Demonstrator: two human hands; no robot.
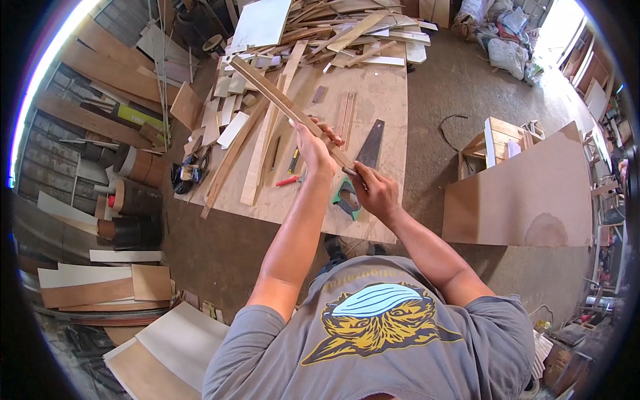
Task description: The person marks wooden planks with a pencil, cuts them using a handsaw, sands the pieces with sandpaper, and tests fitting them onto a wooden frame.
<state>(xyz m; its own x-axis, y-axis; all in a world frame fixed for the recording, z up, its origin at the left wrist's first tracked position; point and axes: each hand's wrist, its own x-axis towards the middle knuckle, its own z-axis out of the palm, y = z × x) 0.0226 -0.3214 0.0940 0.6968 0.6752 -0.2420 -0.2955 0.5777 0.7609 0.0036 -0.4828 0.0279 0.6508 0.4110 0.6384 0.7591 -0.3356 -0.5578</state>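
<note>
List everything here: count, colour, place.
Wooden strip: one, brown, both hands
Handsaw: one, green handle, table's right
Red tool: one, red, near side
Slim tool: one, yellow, black, table's middle
Loose strips: several, brown, table's left
Offcuts: many, brown, white, far end
Worktable: one, brown, ahead
Panel: one, brown, right
Bags: several, whitish, far right
Rolls: several, brown, black, left
Smaller clutter: uncountable, mixed, edges
Shirt: one, grey, torso
Left hand: one, strip's middle
Right hand: one, strip's near end

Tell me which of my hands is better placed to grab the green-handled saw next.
Probably your right hand: it appears nearer the saw and holds the wooden strip by its near end. Your left hand supports the strip farther along, so it might carry the strip alone.
</note>
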